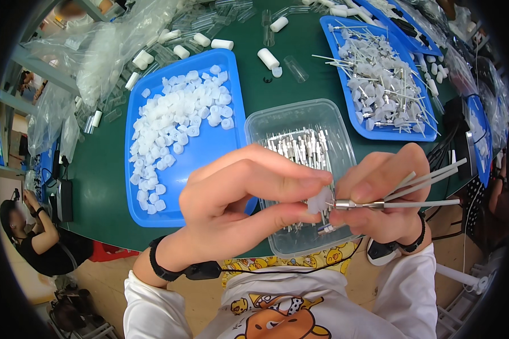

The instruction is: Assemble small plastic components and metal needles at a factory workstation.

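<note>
White cap [319,200] is pinched by left hand [237,209] against metal pin [350,204] gripped in right hand [382,192], near centre. Pins fill clear tub [300,116]; caps in blue tray [209,152] left.

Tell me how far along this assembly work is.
Done: the blue tray on the right holds a heap of capped pins, white caps on thin stems. In hand: the left hand presses a white cap toward a metal pin gripped by the right hand, which holds several stems. Left: many loose caps lie on the left blue tray, and bare pins fill the clear tub.
</note>
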`<state>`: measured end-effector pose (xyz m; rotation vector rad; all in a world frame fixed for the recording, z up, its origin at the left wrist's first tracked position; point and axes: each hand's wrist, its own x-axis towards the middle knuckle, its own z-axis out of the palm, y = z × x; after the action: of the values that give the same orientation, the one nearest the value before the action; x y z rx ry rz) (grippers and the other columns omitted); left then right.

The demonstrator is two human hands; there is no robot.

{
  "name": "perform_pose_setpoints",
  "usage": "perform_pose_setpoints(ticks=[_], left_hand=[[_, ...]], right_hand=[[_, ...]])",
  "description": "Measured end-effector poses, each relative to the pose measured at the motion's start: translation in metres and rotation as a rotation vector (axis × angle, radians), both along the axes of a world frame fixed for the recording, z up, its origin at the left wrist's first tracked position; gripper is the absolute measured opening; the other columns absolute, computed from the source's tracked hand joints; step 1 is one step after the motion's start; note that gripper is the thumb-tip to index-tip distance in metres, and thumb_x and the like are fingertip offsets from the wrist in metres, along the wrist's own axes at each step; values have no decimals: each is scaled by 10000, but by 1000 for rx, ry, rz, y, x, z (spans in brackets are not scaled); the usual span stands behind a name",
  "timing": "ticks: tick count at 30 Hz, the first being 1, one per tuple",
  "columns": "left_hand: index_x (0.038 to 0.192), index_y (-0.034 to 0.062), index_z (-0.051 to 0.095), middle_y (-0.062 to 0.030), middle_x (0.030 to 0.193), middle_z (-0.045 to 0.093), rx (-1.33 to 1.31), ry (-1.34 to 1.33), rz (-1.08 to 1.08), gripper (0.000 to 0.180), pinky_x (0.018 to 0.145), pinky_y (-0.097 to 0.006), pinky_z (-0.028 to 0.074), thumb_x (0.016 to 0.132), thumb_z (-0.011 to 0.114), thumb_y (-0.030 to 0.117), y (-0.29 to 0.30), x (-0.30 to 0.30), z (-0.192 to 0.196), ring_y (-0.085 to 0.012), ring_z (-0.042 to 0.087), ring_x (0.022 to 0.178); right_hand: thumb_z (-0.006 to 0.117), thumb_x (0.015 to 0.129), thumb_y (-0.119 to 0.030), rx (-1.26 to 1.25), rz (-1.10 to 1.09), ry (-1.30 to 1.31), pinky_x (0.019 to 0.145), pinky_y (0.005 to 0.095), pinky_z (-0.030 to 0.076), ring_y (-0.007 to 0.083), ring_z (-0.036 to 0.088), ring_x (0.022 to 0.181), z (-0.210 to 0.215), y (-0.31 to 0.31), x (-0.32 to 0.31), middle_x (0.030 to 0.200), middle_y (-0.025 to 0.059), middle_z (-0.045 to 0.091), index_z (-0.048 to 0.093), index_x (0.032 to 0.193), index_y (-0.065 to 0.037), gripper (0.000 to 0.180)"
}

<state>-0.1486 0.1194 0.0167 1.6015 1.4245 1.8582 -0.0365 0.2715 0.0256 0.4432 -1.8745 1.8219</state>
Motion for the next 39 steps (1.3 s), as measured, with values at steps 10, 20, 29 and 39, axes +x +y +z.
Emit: perform_pose_setpoints(ticks=[10,20,29,39], left_hand=[[812,-13,524,-174,846,566,35,137,47,205,617,-282,503,660,663,-4,-1,1,5,-243,603,763],[808,-32,520,-164,843,557,49,169,86,165,619,-278,501,691,634,-10,0,-1,2,-231,598,769],[857,-44,505,-171,870,556,-7,51,175,206,601,-261,495,684,612,-72,-1,8,-4,-183,586,739],[884,-21,509,-141,848,573,-26,71,188,304,689,-261,456,629,668,-64,1,7,-5,-164,563,773]], right_hand=[[671,624,77,-121,-45,-26,473,239,453,178,597,620,-3,-8,3,713,153,580,477,835,1,296],[645,658,73,-168,-43,-58,459,209,425,145,588,602,-4,-9,-2,693,145,579,484,801,25,221],[621,689,33,-8,-57,-65,362,155,352,69,475,430,-6,-4,-10,697,123,539,455,818,-12,214],[569,750,-60,-274,-108,-386,303,121,321,37,479,410,8,-11,-10,640,59,534,458,877,17,186]])
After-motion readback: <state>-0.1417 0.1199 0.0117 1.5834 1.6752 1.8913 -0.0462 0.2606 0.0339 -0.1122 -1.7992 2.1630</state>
